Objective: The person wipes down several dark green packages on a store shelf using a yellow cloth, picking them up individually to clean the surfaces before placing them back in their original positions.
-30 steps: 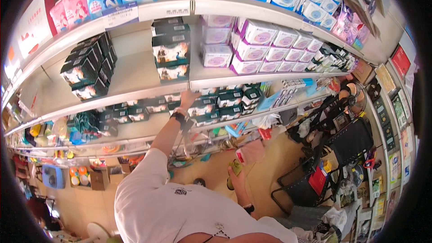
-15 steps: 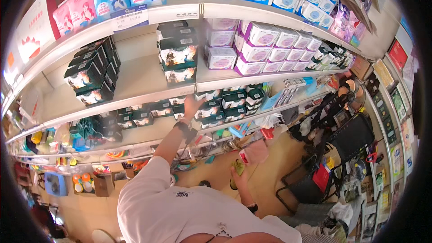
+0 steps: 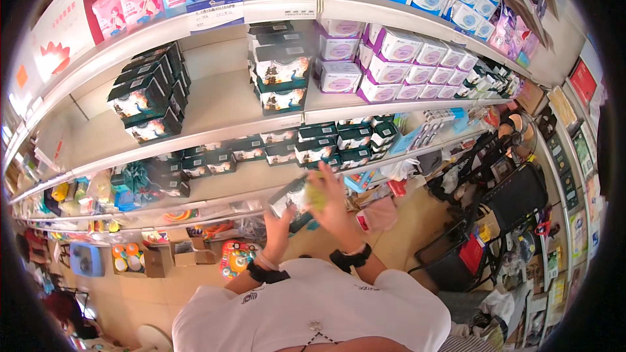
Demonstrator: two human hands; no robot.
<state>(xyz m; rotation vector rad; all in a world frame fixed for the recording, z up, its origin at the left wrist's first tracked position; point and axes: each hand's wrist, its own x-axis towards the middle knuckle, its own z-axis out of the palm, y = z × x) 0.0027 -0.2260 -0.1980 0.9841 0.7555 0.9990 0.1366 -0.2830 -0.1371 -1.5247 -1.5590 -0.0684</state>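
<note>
Dark green box (image 3: 291,199) with a pale front panel sits in front of your chest, below the front edge of the second shelf (image 3: 215,132) and well clear of the stacks there. Your left hand (image 3: 282,216) has it from underneath and the side, fingers wrapped round it, so that grip is closed on the box. Your right hand (image 3: 334,203) presses a yellow-green cloth (image 3: 317,195) against the box's right face; that grip is closed around the cloth, though blur hides exactly how the fingers lie. Judging from this, you are wiping the box down while it is off the shelf. Matching green boxes (image 3: 339,138) stand in a row along the shelf just above your hands, and taller dark boxes (image 3: 282,65) are stacked on the shelf over that, beside purple-and-white boxes (image 3: 391,49). A fair reading is that the wipe is part way through. The next move likely calls for turning the box in your left hand to bring an unwiped face to the cloth, keeping a firm hold underneath so it does not slip.
</note>
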